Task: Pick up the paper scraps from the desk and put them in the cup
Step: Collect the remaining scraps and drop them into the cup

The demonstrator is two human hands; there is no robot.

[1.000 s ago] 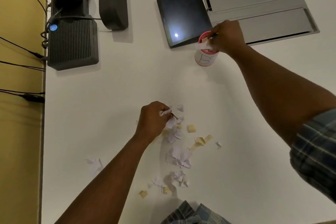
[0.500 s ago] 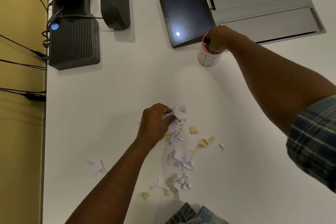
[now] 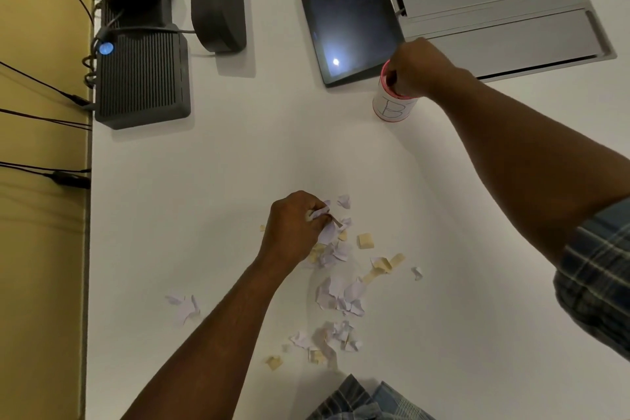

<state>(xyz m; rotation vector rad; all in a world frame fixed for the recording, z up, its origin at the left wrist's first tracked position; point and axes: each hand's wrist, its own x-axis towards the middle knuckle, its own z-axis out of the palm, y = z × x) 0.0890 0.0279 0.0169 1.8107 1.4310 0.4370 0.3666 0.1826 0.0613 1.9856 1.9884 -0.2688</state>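
- Presently I see the left hand (image 3: 293, 225) pinching white scraps (image 3: 341, 290) at the pile on the desk (image 3: 238, 164).
- Right hand (image 3: 417, 66) curled over the cup (image 3: 392, 107); contents unclear.

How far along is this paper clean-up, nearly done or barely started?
Early to midway, I'd guess. The right hand is at the mouth of the cup, fingertips inside; how much it holds is hidden. The left hand pinches white scraps gathered from the pile. Left: many white and yellow scraps on the desk, including a stray cluster off to the left.
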